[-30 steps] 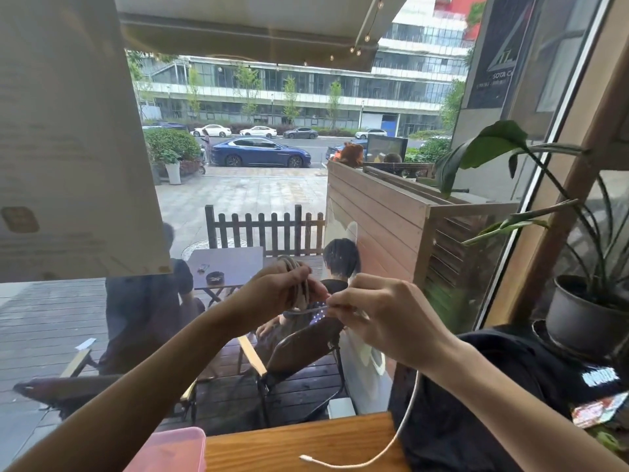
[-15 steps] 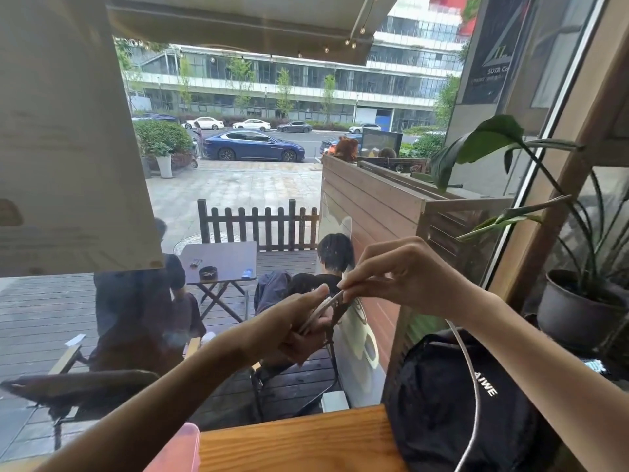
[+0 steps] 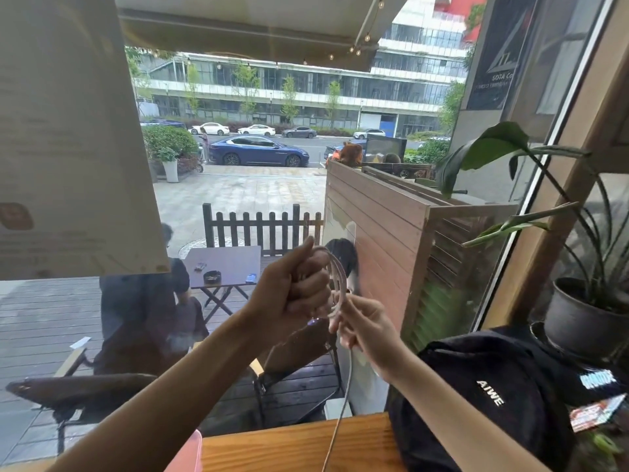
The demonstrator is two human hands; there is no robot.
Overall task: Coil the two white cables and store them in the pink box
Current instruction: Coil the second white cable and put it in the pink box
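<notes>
My left hand (image 3: pixel 294 294) is held up in front of the window, closed in a fist around several loops of a white cable (image 3: pixel 338 284). The loops arch out to the right of the fist. My right hand (image 3: pixel 362 327) sits just below and right of it, pinching the same cable where it leaves the coil. The loose tail hangs straight down past the wooden counter (image 3: pixel 289 447). Only a corner of the pink box (image 3: pixel 185 454) shows at the bottom edge, under my left forearm. A second cable is not visible.
A black backpack (image 3: pixel 483 393) lies on the counter to the right. Behind it stands a potted plant (image 3: pixel 578 315) on a shelf. A paper notice (image 3: pixel 68 137) hangs on the glass at upper left. Outside are people seated at a patio table.
My left hand has risen and closed into a fist around the loops. My right hand has dropped from above the coil to below it, drawing the cable around.
</notes>
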